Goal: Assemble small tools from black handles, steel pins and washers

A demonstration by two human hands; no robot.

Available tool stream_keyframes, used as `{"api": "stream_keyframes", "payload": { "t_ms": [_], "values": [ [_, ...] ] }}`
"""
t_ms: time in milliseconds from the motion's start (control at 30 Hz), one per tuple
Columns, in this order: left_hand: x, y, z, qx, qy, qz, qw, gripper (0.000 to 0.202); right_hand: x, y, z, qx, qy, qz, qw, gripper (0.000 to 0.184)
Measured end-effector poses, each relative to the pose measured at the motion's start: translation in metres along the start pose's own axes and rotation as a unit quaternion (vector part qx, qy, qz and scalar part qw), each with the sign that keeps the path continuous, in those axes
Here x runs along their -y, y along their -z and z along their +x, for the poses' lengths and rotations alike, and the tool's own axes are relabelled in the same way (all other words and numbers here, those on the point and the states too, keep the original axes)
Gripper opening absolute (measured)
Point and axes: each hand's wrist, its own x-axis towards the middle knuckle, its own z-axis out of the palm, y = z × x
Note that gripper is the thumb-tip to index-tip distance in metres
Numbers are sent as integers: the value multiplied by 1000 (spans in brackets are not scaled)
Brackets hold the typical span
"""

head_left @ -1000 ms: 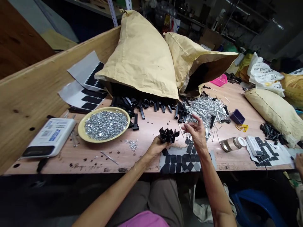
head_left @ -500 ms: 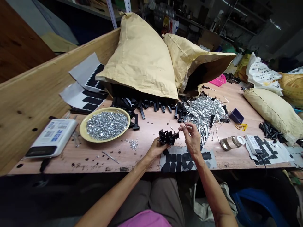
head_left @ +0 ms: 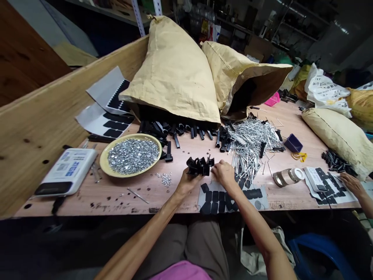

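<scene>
Working at a long plywood workbench (head_left: 87, 198) edged by a raised wooden board (head_left: 43, 136), a seated person grips a black moulded plastic piece (head_left: 199, 166) low over the bench, just above the near edge of a grey sheet of black foam pads (head_left: 221, 202). Two large tan woven sacks (head_left: 171, 74) loom well beyond the grip, and the mouth of the nearer one opens onto a spill of black plastic parts (head_left: 175, 130) on the bench. A third sack (head_left: 335, 140) lies far to the right, where a co-worker's hand (head_left: 351, 182) rests on more black-padded sheets (head_left: 329, 190). Left of the grip sits a yellow plate (head_left: 131, 175) heaped with silvery washers (head_left: 132, 156), with a small scatter of nuts (head_left: 165, 179) just beside its rim. A loose pile of metal pins (head_left: 250, 144) spreads just beyond the hands, and a glass jar (head_left: 288, 177) stands to its right. The person's left hand (head_left: 188, 182) is clenched around the underside of the black piece, holding it firmly. The right hand (head_left: 224, 175) presses in against the piece's right end, fingers bunched; whether they pinch anything is too small to tell.
</scene>
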Motion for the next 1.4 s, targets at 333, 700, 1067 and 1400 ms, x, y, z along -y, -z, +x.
{"api": "stream_keyframes", "payload": {
  "t_ms": [333, 700, 1067, 1400],
  "values": [
    [-7, 5, 16, 19, -111, 163, 980, 14, -16, 32, -1, -206, 33, 333, 919, 36],
    [-3, -2, 15, 103, -80, 161, 978, 16, 9, 48, -20, -343, 175, 405, 830, 18],
    [-3, -10, 12, 107, -48, 131, 984, 21, 1, 44, -21, -298, 206, 319, 876, 12],
    [-1, -15, 13, 91, -43, 96, 990, 24, 2, 53, -24, -271, 196, 237, 912, 15]
  ]
}}
